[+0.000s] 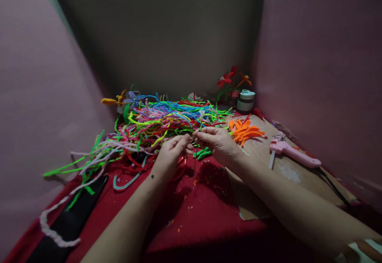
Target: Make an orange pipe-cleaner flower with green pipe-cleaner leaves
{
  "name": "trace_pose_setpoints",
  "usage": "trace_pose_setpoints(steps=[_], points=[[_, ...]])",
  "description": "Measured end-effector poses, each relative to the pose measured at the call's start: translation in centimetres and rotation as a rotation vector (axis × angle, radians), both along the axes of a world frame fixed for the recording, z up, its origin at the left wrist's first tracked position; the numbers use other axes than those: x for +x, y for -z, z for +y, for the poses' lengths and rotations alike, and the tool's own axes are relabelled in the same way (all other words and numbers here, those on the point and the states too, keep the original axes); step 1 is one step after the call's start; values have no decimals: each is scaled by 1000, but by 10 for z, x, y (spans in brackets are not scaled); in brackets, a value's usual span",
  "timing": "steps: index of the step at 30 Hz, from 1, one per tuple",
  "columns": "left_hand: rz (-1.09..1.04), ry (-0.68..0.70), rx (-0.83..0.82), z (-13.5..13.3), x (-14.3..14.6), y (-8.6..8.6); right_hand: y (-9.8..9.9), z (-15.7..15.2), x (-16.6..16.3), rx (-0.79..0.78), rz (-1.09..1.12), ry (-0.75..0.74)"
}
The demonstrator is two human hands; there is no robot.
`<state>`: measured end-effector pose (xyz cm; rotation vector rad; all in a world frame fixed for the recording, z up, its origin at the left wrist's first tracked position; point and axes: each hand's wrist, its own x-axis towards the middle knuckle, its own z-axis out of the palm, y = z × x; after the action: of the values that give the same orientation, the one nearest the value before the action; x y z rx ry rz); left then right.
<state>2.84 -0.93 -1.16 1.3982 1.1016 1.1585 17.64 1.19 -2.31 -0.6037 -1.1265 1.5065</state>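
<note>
My left hand [173, 151] and my right hand [216, 141] meet above a red cloth [203, 211]. Both are closed in a pinch on a thin upright wire stem [196, 151] with a pale tip near the fingers. The stem hangs down between the hands toward the cloth. Small green pipe-cleaner pieces [202, 154] lie just under my right hand. A big tangled pile of coloured pipe cleaners [161, 121] spreads behind and to the left of the hands.
Cut orange pipe-cleaner pieces [245, 131] lie on a cardboard sheet [286, 171] at right, beside a pink glue gun [291, 151]. A small round jar [246, 100] and finished pipe-cleaner flowers [231, 79] stand at the back. A black strip [71, 219] lies front left. Pink walls close both sides.
</note>
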Motion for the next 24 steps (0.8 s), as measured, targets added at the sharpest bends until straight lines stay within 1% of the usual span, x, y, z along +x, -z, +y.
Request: trace_pose_setpoints(steps=[3,5,9,13,17,20,24], points=[[-98,-46,41,1,-1,-3,0,-5,-1,57,-81,-37],[-116,-64,66,-1,2,-4,1,-8,-3,78,-134,-48],[-51,-114,131,-4,6,-6,2,-11,-5,70,-209,-41],[-19,-115,106,-3,4,-4,-1,-13,-7,53,-235,-28],[-1,-113,103,-3,4,-3,1,-13,-8,44,-225,-37],[114,-169,154,-5,7,-6,3,-13,-9,7,-193,-53],[331,-300,273,-7,9,-5,3,-13,-11,-26,-144,-64]])
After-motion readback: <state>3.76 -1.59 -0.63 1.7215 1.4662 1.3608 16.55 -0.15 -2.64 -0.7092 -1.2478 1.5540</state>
